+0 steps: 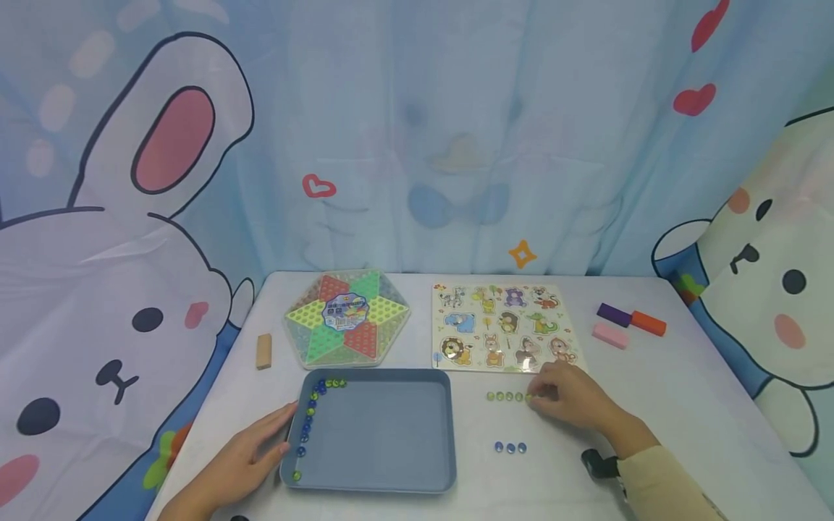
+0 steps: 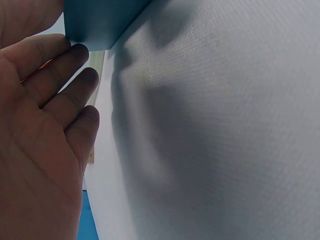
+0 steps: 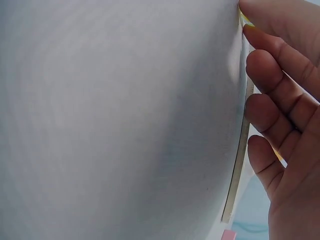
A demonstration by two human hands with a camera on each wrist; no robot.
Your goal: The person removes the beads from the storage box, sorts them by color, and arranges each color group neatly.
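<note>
My right hand [image 1: 576, 394] pinches a yellow-green marble [image 1: 528, 398] between thumb and forefinger, at the right end of a short row of yellow-green marbles [image 1: 510, 396] on the white table. In the right wrist view, a sliver of that marble shows yellow between the fingertips, while the other fingers bend loosely. Below the row lie three blue marbles [image 1: 511, 449]. At the left edge of a blue-grey tray [image 1: 384, 434], my left hand [image 1: 244, 456] rests with its fingers extended. Blue and yellow-green marbles [image 1: 306, 428] line the inside of the tray's left side and upper left corner.
Behind the tray lies a hexagonal Chinese checkers board [image 1: 347, 340]. An animal puzzle board [image 1: 502, 336] lies just beyond my right hand. Purple [image 1: 614, 314], orange [image 1: 649, 323] and pink [image 1: 610, 335] blocks sit at the right, a wooden block [image 1: 263, 352] at the left.
</note>
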